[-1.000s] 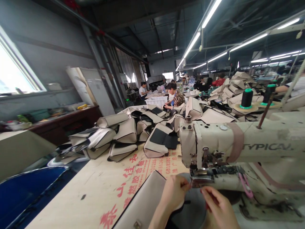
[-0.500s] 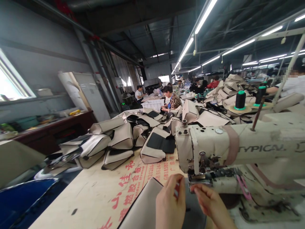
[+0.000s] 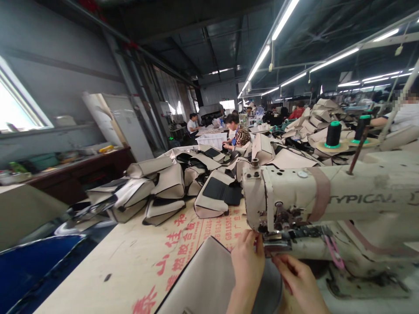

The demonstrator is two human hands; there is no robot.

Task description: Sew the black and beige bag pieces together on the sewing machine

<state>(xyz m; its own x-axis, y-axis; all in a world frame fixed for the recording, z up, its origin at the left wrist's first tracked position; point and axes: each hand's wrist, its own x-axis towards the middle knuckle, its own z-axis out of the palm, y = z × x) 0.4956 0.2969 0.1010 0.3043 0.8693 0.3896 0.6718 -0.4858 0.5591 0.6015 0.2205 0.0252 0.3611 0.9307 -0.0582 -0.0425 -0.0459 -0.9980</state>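
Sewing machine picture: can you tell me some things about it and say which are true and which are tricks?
1. Both hands, the left hand and the right hand, are up close under the sewing machine. True.
2. The thread spools have red bases. False: the bases are green.
3. Beige and black covers are piled on the table. True.
4. The machine is bright blue. False: it is cream.

On the arm of the sewing machine in front of me I read the brand "TYPICAL" in grey capitals. Left of the machine, the cardboard sheet carries large red Chinese characters and small red print beginning "GB 8"; I cannot read the rest.
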